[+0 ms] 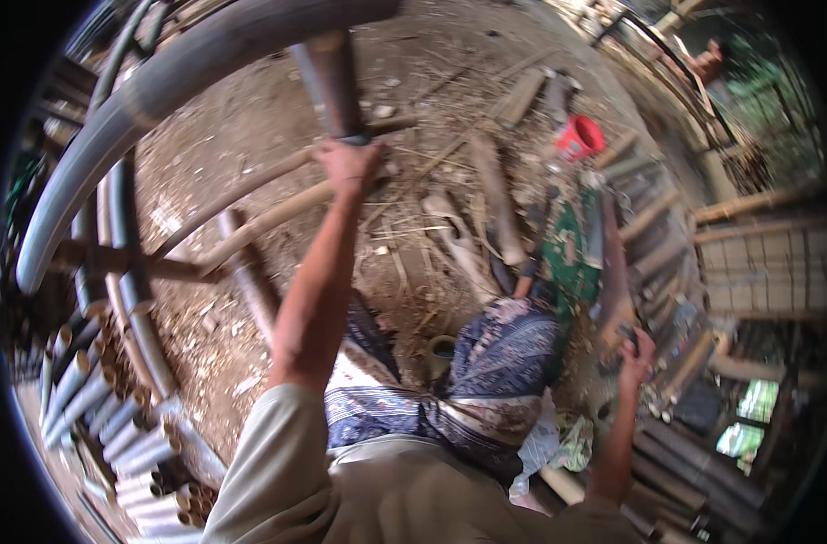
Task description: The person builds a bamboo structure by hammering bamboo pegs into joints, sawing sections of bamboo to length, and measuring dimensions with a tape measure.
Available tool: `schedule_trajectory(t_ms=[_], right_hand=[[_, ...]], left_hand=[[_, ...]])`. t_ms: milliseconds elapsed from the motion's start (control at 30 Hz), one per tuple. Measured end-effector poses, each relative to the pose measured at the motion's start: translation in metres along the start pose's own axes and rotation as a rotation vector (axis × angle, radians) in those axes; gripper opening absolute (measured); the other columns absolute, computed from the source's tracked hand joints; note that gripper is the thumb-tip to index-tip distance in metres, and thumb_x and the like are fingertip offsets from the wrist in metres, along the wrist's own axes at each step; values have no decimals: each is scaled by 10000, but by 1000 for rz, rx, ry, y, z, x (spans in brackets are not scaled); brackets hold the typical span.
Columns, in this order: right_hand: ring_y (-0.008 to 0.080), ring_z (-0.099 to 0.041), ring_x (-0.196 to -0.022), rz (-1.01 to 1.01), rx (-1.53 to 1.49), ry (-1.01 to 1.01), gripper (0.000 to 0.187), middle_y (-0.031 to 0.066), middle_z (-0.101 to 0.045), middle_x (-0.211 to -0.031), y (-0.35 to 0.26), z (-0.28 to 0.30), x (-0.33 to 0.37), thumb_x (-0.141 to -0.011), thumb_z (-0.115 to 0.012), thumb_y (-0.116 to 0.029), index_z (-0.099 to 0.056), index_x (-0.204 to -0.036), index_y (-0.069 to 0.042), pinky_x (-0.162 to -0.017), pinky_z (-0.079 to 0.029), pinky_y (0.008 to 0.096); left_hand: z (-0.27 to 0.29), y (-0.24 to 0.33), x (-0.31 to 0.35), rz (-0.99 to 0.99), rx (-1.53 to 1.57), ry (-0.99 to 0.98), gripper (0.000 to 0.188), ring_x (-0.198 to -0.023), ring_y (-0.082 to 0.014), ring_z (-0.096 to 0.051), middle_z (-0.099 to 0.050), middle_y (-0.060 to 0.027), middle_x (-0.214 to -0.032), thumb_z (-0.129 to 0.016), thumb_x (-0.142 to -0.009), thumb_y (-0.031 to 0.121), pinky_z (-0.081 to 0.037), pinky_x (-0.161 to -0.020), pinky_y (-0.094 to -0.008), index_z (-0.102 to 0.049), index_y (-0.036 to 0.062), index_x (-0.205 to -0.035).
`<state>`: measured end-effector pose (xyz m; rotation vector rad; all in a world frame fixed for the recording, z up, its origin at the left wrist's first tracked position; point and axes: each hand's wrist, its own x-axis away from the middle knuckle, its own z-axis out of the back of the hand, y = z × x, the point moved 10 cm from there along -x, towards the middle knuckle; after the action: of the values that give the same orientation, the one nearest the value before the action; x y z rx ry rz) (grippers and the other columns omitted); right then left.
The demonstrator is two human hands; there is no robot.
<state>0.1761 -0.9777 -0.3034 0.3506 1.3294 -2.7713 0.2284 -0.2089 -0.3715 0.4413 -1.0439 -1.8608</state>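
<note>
My left hand (350, 165) reaches forward and is closed around the lower end of a thick bamboo post (339, 91). That post stands below a large curved bamboo pole (205, 59), which sweeps across the upper left. Two thinner bamboo rods (277, 213) run from near this hand towards the left. Out to the right, my right hand (638, 355) is closed on the dark handle of a long, blade-like tool (616, 281). Its brownish length points away from me, and blur hides its exact kind. Patterned blue and white cloth (504, 354) covers my legs.
Cut bamboo tubes (96, 399) are piled at the lower left. A red bucket (580, 138) lies tipped at the far right. Wood pieces (495, 195) and chips litter the dirt floor (250, 109). More poles (695, 462) lie at the lower right, near a plastic bag (540, 444).
</note>
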Motion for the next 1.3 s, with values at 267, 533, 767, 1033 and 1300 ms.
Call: schedule_trajectory(t_ms=[267,533,767,1033,1300], right_hand=[[418,-529,-991,-197,451,-77,237,189,-548,-977,34,-172,-47,-870,-577,-144,-572,-1099,-79,-864,-427,447],[421,-364,-1268,220,630,-252,735,251,-374,-1352,37,-334,-90,-833,-669,-352,-334,-1392,-13,-1032,-316,527],[362,-518,-1176,-223,814,-689,839,229,-498,-1301,-10,-449,-102,-738,-731,-323,-334,-1401,3,-1020,-390,468],[246,-603,-966,-480,-520,-530,530,139,-608,-1088,-170,-310,-112,-892,-614,-345,-490,-1269,7,-833,-487,362],[281,-541,-1070,-10,-743,-311,666,171,-539,-1223,-559,-110,-200,-885,-562,-451,-422,-1321,33,-1006,-411,441]], left_hand=[[-11,-36,-14,-2,-29,-71,1032,-1132,-396,-502,-374,-292,-1277,-817,-611,515,-442,-942,-436,-345,-132,-1261],[18,44,32,32,-62,-7,862,-1155,-392,-483,-402,-251,-1230,-810,-649,359,-464,-960,-442,-333,-68,-1227],[46,4,33,75,-105,-173,990,-1236,-412,-413,-364,-261,-1330,-761,-693,491,-413,-1021,-439,-262,-37,-1365],[281,-181,100,141,-120,-107,719,-1148,-347,-551,-568,-263,-1218,-668,-826,471,-429,-1001,-435,-507,-85,-1252],[459,-286,399,1152,24,-30,569,-931,-324,-649,-663,-249,-974,-725,-750,371,-495,-841,-382,-625,-123,-1013]])
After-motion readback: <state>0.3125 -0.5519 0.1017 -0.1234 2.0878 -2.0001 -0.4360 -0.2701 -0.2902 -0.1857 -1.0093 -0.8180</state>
